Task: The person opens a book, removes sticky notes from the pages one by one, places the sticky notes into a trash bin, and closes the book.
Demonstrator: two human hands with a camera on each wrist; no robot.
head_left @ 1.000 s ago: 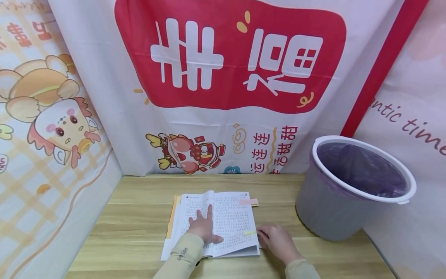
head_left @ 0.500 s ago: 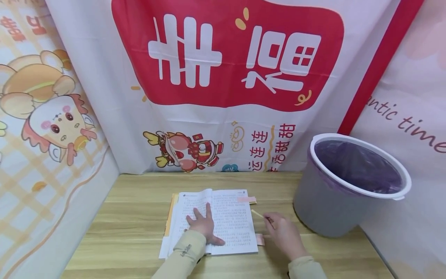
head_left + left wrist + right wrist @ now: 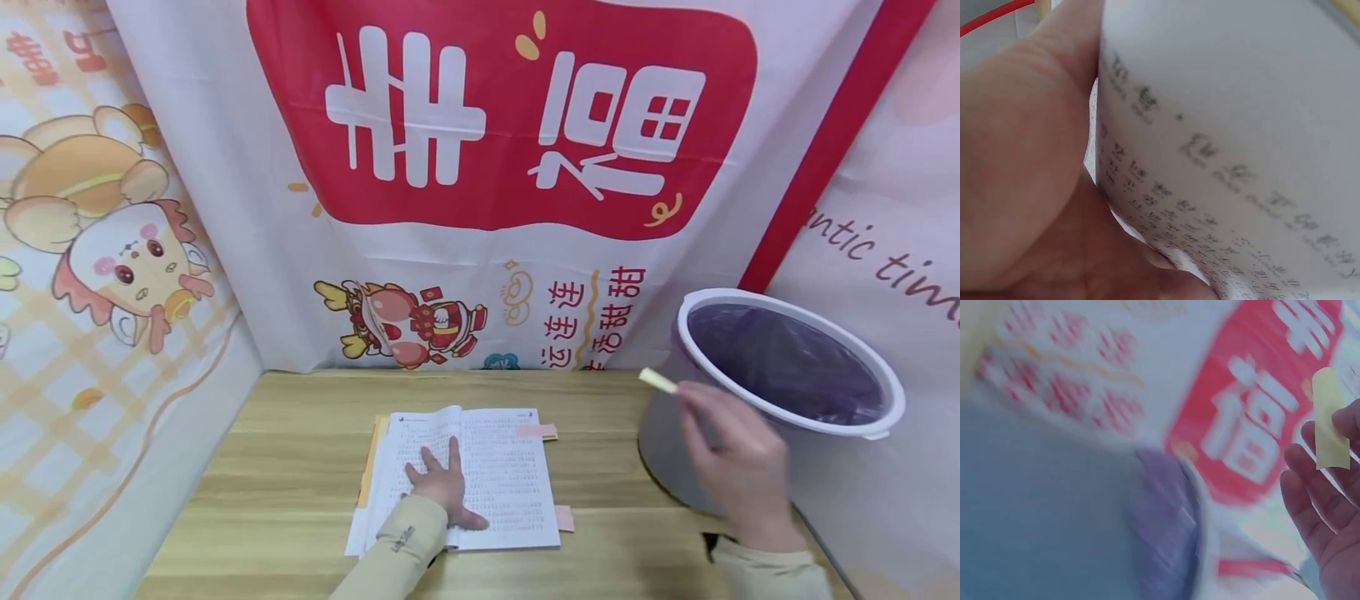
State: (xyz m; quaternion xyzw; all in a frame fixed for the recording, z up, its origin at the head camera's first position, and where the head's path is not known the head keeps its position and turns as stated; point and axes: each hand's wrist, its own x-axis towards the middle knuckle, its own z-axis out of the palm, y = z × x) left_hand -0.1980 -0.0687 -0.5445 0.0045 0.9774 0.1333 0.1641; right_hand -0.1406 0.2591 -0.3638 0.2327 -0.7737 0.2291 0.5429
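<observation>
An open book (image 3: 502, 475) with printed pages lies on the wooden table. My left hand (image 3: 442, 492) rests spread across its middle, fingers straight over the pages. In the left wrist view the palm (image 3: 1022, 156) lies against a curving page (image 3: 1229, 125). My right hand (image 3: 738, 458) is raised in front of the bin, a little blurred. Between thumb and fingertips it pinches a small yellow sticky tab (image 3: 658, 381); the right wrist view shows this yellow strip (image 3: 1330, 419) close up. Two pink sticky tabs (image 3: 565, 517) stick out from the book's right edge.
A grey trash bin (image 3: 675, 442) with a white rim and a purple liner (image 3: 787, 362) stands at the table's right. A printed cloth (image 3: 510, 250) hangs behind the table (image 3: 270, 467), and patterned cloth covers both sides.
My right hand has pulled the yellow tab off the book's right edge and carried it up and right to the bin. The left hand stays on the pages.
</observation>
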